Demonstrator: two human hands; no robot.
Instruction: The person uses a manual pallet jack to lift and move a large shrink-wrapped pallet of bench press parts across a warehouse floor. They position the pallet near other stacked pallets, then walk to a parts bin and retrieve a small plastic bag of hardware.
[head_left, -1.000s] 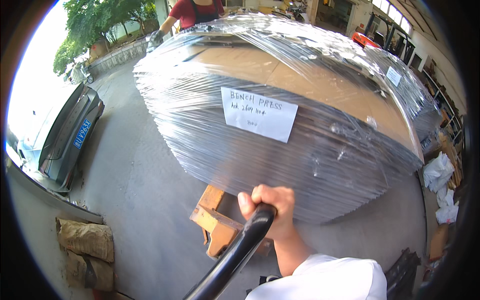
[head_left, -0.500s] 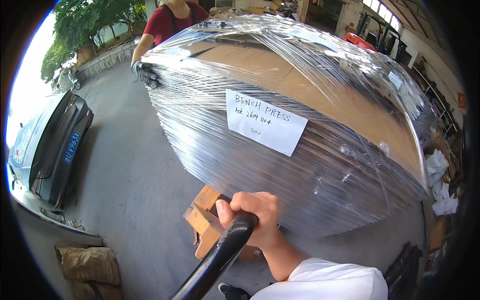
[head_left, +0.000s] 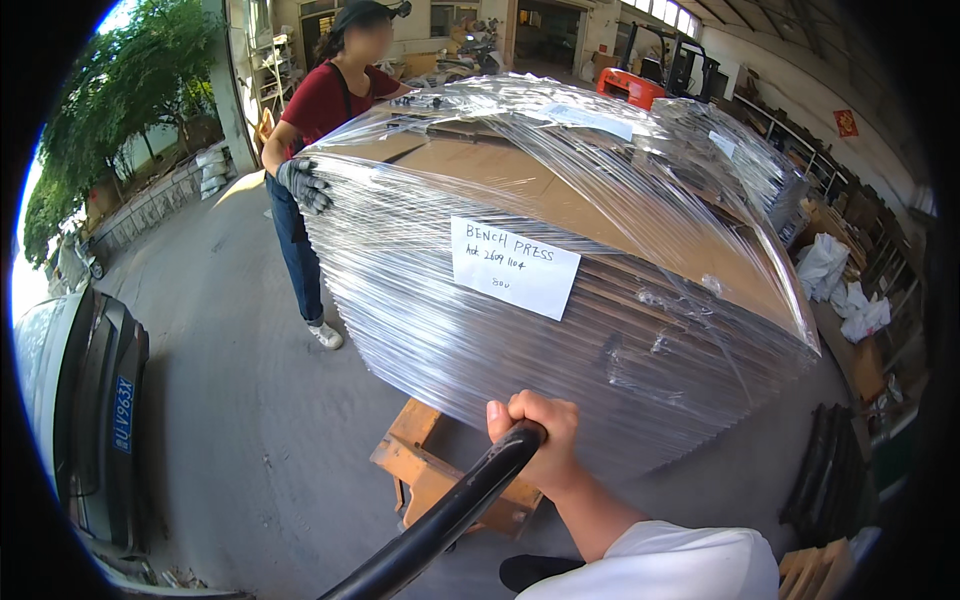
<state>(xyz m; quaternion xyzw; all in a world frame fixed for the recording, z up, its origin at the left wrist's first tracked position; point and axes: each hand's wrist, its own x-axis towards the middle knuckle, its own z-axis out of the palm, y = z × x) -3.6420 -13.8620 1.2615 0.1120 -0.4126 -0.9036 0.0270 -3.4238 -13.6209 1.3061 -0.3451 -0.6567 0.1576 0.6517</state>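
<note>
My right hand (head_left: 545,435) is wrapped round the end of a black tubular handle (head_left: 430,525), which runs down toward the lower edge. Beyond it sits the orange body of what looks like a pallet jack (head_left: 425,455), close against a large load wrapped in clear stretch film (head_left: 430,340). Brown cardboard (head_left: 570,190) shows through the film, and a white paper sheet with handwriting (head_left: 515,268) is on its near side. At the load's far left corner, a co-worker (head_left: 325,105) in a red shirt rests a grey gloved hand (head_left: 306,186) on the film. My left hand is out of view.
A dark car (head_left: 95,400) is parked at the left. On the right lie black bundled lengths (head_left: 828,465), a wooden pallet (head_left: 812,572) and white bags (head_left: 824,266). An orange-red forklift (head_left: 630,88) stands behind the load, beside another wrapped stack (head_left: 740,150).
The view has tilted up and turned right, so more of the co-worker and the building shows. My right hand keeps its hold on the handle. The co-worker's gloved hand stays on the load's corner.
</note>
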